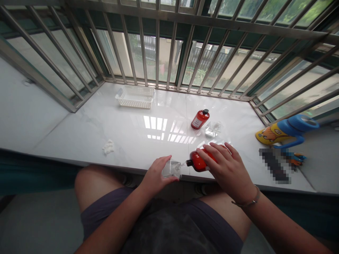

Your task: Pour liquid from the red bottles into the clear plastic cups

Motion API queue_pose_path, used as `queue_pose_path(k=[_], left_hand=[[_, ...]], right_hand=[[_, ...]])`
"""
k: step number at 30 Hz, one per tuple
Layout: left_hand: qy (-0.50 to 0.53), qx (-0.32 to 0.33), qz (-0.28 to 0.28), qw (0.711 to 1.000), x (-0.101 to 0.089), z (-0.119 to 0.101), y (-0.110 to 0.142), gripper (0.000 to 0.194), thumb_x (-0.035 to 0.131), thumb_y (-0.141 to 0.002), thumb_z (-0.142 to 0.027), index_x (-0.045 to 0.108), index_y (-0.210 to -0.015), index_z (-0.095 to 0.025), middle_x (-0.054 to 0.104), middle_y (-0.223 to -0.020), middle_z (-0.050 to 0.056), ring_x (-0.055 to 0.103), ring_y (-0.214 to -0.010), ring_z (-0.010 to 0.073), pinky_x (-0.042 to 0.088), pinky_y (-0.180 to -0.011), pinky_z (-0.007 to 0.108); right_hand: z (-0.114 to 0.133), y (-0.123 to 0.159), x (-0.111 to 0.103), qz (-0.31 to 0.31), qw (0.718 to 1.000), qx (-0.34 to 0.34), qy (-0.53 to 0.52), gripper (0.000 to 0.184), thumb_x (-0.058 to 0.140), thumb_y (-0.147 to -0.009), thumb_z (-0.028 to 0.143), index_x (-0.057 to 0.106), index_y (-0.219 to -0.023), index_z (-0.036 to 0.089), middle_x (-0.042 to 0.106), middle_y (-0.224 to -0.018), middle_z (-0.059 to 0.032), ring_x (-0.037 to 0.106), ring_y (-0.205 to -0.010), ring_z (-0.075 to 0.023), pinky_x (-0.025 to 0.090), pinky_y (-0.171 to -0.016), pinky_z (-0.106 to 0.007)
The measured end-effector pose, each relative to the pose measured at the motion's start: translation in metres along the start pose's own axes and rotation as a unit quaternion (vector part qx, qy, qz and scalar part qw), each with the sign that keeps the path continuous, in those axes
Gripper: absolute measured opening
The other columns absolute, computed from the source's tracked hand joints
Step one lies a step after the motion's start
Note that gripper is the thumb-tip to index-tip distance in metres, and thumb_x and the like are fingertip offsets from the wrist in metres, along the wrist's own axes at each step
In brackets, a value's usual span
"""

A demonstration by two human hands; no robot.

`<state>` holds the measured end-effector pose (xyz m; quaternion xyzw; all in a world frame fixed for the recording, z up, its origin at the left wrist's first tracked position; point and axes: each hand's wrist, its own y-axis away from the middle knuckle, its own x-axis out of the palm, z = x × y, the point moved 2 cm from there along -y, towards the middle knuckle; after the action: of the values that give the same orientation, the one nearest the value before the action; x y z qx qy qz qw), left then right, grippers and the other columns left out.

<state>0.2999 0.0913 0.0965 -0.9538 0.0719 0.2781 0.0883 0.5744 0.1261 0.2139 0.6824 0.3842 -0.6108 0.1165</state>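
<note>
Left hand [156, 173]: fingers wrapped on the sides of a clear container [167, 170], held at the near edge of the surface [76, 135], opening turned toward the bottle. Right hand [229, 171]: fingers closed over a red bottle [198, 162], tipped nearly horizontal, uncapped black neck pointing left at the container mouth. What looks like clear liquid shows between neck and container.

Beyond the right hand: second red bottle [200, 119], black cap on, label facing camera; clear plastic piece [211, 130] just beside it, exact shape unclear. White perforated basket [135, 103] back left, crumpled white tissue [108, 147] front left. Yellow tumbler [272, 134] with blue lid far right, near a pixelated dark item [274, 165].
</note>
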Motion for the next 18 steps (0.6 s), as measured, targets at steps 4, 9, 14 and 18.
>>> queue_pose_path(k=[4, 9, 14, 18], left_hand=[[-0.002, 0.004, -0.003, 1.0, 0.0003, -0.0001, -0.0003, 0.087, 0.097, -0.075, -0.043, 0.056, -0.151, -0.032, 0.067, -0.147, 0.01, 0.064, -0.137, 0.0335, 0.052, -0.12, 0.056], [-0.002, 0.004, -0.004, 1.0, 0.0011, 0.0012, 0.0004, 0.088, 0.097, -0.075, -0.043, 0.056, -0.151, -0.032, 0.067, -0.147, 0.01, 0.064, -0.137, 0.0335, 0.052, -0.12, 0.055], [0.004, 0.002, -0.002, 1.0, 0.0012, 0.0019, 0.0007, 0.087, 0.096, -0.076, -0.043, 0.056, -0.151, -0.032, 0.066, -0.147, 0.01, 0.063, -0.138, 0.033, 0.051, -0.121, 0.054], [0.006, -0.001, 0.0, 1.0, 0.0003, 0.0006, 0.0004, 0.088, 0.097, -0.075, -0.042, 0.056, -0.152, -0.032, 0.066, -0.147, 0.01, 0.063, -0.138, 0.0335, 0.051, -0.121, 0.055]], right_hand=[[-0.0003, -0.0002, -0.0003, -0.001, 1.0, -0.005, -0.001, 0.05, 0.061, -0.102, 0.013, 0.059, -0.15, 0.027, 0.068, -0.147, -0.0089, 0.059, -0.139, -0.0332, 0.033, -0.125, -0.058], [-0.0009, -0.0011, -0.0011, -0.005, 1.0, -0.008, 0.002, 0.049, 0.06, -0.102, 0.014, 0.06, -0.149, 0.027, 0.068, -0.147, -0.009, 0.059, -0.139, -0.033, 0.033, -0.125, -0.058], [-0.0022, -0.0014, -0.002, -0.002, 1.0, -0.009, 0.007, 0.048, 0.06, -0.103, 0.014, 0.06, -0.149, 0.028, 0.068, -0.147, -0.0085, 0.058, -0.139, -0.0327, 0.032, -0.125, -0.057], [-0.0028, -0.0012, -0.0024, -0.001, 1.0, -0.01, 0.008, 0.049, 0.059, -0.102, 0.013, 0.059, -0.149, 0.028, 0.068, -0.147, -0.0091, 0.058, -0.14, -0.0328, 0.033, -0.125, -0.057]])
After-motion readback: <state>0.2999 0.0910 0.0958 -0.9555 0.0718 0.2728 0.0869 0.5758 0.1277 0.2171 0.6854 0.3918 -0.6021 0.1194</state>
